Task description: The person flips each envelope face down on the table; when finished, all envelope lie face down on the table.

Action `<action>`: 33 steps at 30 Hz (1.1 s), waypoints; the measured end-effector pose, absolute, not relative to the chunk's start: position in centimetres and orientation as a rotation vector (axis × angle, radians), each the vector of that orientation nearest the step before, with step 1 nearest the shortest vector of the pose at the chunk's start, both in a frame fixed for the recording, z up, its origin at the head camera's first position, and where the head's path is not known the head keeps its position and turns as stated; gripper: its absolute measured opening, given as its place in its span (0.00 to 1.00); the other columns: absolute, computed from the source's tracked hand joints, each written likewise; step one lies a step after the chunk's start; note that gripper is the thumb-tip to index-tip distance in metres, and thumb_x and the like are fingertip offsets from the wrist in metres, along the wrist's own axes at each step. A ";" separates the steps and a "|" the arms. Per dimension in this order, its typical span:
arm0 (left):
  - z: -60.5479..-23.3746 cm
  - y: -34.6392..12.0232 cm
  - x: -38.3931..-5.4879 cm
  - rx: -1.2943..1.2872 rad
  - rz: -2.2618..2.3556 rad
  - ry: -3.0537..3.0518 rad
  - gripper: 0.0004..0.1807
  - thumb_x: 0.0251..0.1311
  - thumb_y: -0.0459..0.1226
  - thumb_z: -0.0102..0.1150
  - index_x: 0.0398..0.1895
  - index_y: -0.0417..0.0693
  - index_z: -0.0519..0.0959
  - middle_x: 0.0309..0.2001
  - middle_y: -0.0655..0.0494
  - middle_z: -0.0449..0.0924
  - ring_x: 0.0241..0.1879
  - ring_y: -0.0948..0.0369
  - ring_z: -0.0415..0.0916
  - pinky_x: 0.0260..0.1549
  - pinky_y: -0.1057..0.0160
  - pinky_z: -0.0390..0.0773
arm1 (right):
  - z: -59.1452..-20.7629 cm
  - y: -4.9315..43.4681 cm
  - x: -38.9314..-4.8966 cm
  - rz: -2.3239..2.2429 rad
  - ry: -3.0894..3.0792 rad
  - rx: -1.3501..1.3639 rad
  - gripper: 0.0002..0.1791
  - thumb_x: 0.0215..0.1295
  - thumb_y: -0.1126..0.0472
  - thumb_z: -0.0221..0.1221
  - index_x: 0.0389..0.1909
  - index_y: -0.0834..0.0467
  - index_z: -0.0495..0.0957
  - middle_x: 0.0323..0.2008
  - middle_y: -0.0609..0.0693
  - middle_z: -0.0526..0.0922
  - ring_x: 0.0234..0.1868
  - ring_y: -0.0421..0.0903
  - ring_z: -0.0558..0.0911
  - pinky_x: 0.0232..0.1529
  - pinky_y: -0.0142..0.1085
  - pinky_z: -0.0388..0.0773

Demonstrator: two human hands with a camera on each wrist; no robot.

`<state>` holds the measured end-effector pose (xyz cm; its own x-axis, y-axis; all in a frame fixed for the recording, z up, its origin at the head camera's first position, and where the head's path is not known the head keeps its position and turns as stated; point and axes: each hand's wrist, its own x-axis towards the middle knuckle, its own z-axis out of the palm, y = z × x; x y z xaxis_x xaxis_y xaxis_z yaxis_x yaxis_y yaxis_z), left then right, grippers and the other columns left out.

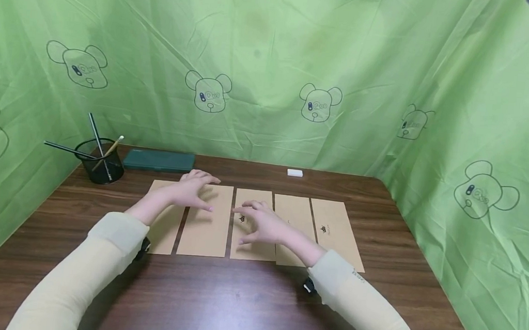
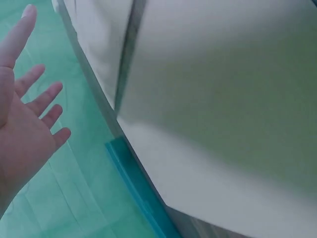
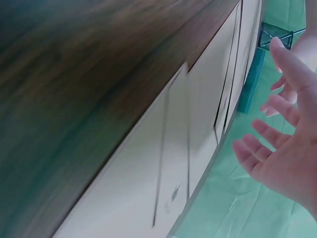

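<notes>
Several brown paper pieces lie side by side in a row on the table, some printed with a small crown mark. My left hand (image 1: 191, 189) hovers over the two left pieces, among them a plain brown piece (image 1: 205, 233), fingers spread and nothing held. Over the middle brown piece (image 1: 250, 249) is my right hand (image 1: 264, 224), its fingers loosely bent and apart, holding nothing. The rightmost brown piece (image 1: 340, 238) shows its crown print. In the left wrist view the left hand (image 2: 25, 129) has its fingers spread; the right wrist view shows the right hand (image 3: 287, 144) with no object in it.
A black mesh pen cup (image 1: 106, 165) with pens and a pencil stands at the back left. Beside it lies a dark green flat case (image 1: 159, 161). A white eraser (image 1: 294, 172) sits near the back edge. Green curtains (image 1: 264, 46) surround the wooden table (image 1: 216, 301).
</notes>
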<state>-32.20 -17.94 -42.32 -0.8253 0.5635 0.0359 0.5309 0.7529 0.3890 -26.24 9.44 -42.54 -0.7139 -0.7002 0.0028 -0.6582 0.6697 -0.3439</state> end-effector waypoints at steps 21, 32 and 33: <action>-44.3 -11.9 -33.8 0.951 0.583 2.762 0.59 0.38 0.57 0.73 0.73 0.48 0.53 0.71 0.44 0.55 0.70 0.42 0.47 0.64 0.35 0.48 | -44.0 16.1 -25.3 -0.375 2.724 -1.175 0.46 0.47 0.39 0.68 0.67 0.52 0.64 0.69 0.62 0.59 0.69 0.63 0.57 0.66 0.59 0.54; -45.3 -11.7 -34.4 0.942 0.551 2.718 0.58 0.39 0.53 0.74 0.73 0.46 0.53 0.71 0.44 0.55 0.69 0.42 0.49 0.62 0.35 0.51 | -44.7 16.9 -25.1 -0.279 2.733 -1.131 0.46 0.46 0.35 0.66 0.66 0.50 0.66 0.69 0.61 0.60 0.70 0.64 0.55 0.67 0.58 0.51; -45.4 -11.7 -34.4 0.952 0.558 2.717 0.58 0.39 0.53 0.75 0.72 0.46 0.53 0.70 0.43 0.56 0.69 0.42 0.49 0.62 0.35 0.52 | -44.7 16.9 -25.2 -0.276 2.734 -1.130 0.46 0.46 0.35 0.66 0.66 0.50 0.66 0.69 0.60 0.60 0.70 0.64 0.55 0.67 0.57 0.51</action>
<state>-34.44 -11.65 -45.37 -0.7697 0.6346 -0.0696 0.5558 0.7198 0.4159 -25.16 16.90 -44.74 -0.6983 -0.7106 -0.0860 -0.6792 0.6957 -0.2340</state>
